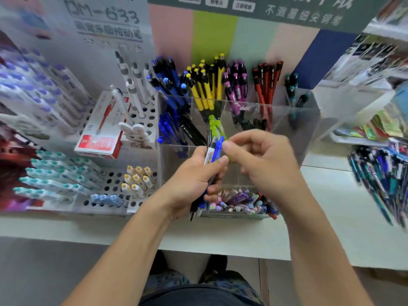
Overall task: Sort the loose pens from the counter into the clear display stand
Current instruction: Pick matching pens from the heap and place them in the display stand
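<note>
At the pen counter, my left hand (194, 173) grips a small bundle of pens (212, 155), black and blue barrels standing up out of the fist with their tips poking out below. My right hand (260, 160) sits just right of the bundle, fingers curled and thumb meeting fingertips at the pen tops; whether it has pinched one pen or merely touches it I cannot tell, as motion blur smears that spot. The clear display stand (304, 129) rises just beyond both hands, its far compartments already holding blue, yellow, purple and red pens (266, 85). I judge the step to be picking one pen from the bundle; next it must be matched by colour and dropped upright into its compartment. More loose pens (379, 173) lie on the counter (331, 228) at right, blurred and cut off by the frame edge.
</note>
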Demonstrator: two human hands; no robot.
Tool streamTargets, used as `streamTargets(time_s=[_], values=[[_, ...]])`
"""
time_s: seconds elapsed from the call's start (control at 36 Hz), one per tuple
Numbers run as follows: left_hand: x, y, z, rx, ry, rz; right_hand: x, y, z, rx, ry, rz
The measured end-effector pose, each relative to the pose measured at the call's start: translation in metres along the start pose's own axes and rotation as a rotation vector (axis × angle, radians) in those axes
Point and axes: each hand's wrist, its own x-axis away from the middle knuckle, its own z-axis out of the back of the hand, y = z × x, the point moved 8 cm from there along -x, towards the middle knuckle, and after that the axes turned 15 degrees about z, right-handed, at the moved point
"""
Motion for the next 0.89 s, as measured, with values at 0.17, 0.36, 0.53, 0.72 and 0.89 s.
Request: streamTargets(time_s=[0.17,0.36,0.53,0.72,0.89], values=[[0.012,-0.001,0.023,-0.027,0.037,-0.042,0.004,0.016,-0.053,-0.371,-0.115,-0.203],[0.031,0.009,0.059,0.003,0.222,-0.202,-0.018,0.002,-0.047,-0.531,0.059,-0.135],[0.05,0.009,0.104,-0.027,0.655,-0.399,-0.045,-0.043,-0.025,-0.095,0.195,0.332],[0.048,0.02,0.104,-0.163,0.759,-0.458,-0.055,-0.043,-0.076,0.32,0.001,0.473],[0.042,0.021,0.1,-0.159,0.731,-0.447,-0.06,-0.04,-0.085,0.415,-0.078,0.462]])
